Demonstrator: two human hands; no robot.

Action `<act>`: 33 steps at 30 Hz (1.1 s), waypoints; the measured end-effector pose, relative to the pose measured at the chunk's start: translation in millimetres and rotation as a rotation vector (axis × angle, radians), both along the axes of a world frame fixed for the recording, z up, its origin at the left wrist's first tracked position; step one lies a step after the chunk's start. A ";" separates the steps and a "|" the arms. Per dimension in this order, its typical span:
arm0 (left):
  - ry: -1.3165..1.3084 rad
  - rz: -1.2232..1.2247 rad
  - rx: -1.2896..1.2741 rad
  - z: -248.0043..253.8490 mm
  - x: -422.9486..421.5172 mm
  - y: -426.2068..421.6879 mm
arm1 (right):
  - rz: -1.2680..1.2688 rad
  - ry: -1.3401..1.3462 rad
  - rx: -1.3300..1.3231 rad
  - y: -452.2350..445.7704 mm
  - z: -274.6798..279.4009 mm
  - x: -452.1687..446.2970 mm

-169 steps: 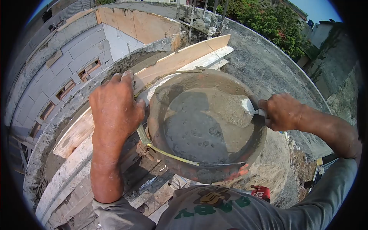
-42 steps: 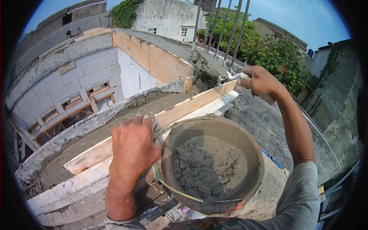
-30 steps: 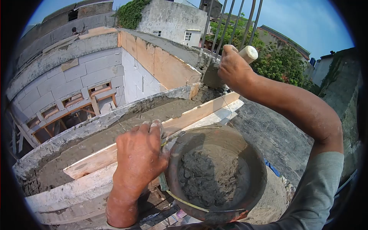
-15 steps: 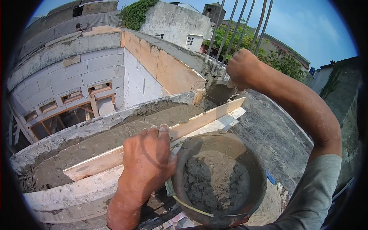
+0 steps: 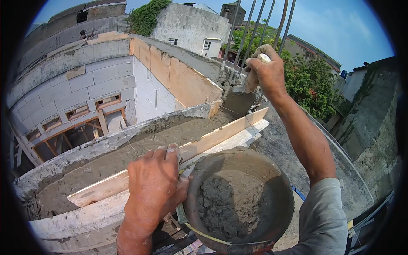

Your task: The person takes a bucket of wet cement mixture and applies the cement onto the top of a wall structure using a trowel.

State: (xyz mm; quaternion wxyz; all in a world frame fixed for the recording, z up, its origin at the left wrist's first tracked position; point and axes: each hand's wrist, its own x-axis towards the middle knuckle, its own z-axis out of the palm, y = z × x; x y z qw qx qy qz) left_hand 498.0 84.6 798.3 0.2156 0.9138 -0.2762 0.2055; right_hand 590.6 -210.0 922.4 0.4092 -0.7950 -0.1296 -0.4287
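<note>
My right hand (image 5: 268, 70) is closed around the pale handle of a trowel (image 5: 237, 103), whose mortar-smeared blade points down at the far end of a wet concrete bed (image 5: 110, 157). My left hand (image 5: 153, 187) curls over the top edge of a long wooden board (image 5: 225, 130), which runs along the near side of that bed. Its thumb lies close to the rim of a bucket (image 5: 282, 187). Grey wet mortar (image 5: 231, 202) partly fills this bucket, and a yellowish handle hangs at its near side.
Steel rods (image 5: 261, 32) rise from the beam corner. Formwork panels (image 5: 170, 68) line the beam running away from me. Beyond the bed, a block wall (image 5: 72, 91) encloses a lower room. A dark grey sheet (image 5: 280, 144) lies right of the bucket. Another person (image 5: 83, 34) is far back left.
My right hand has turned and risen slightly, so the trowel's handle end and more of the blade show. The right forearm has shifted left. My left hand still grips the board.
</note>
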 end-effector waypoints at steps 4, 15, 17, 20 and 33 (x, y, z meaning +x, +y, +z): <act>-0.084 -0.001 0.093 2.6 -0.9 -0.7 | 0.043 -0.007 -0.181 5.6 -24.5 16.5; -0.079 -0.013 0.066 4.0 -0.3 1.7 | 0.035 0.153 -0.074 5.8 -35.8 24.8; -0.053 -0.007 0.055 1.1 -1.1 0.4 | 0.033 0.167 0.048 2.7 -17.1 10.3; -0.017 0.047 0.041 -1.0 -0.6 -3.7 | 0.293 -0.042 0.170 -4.6 17.0 9.5; -0.054 0.036 0.017 -0.2 0.7 -2.9 | 0.421 -0.554 0.036 -49.6 98.5 -66.6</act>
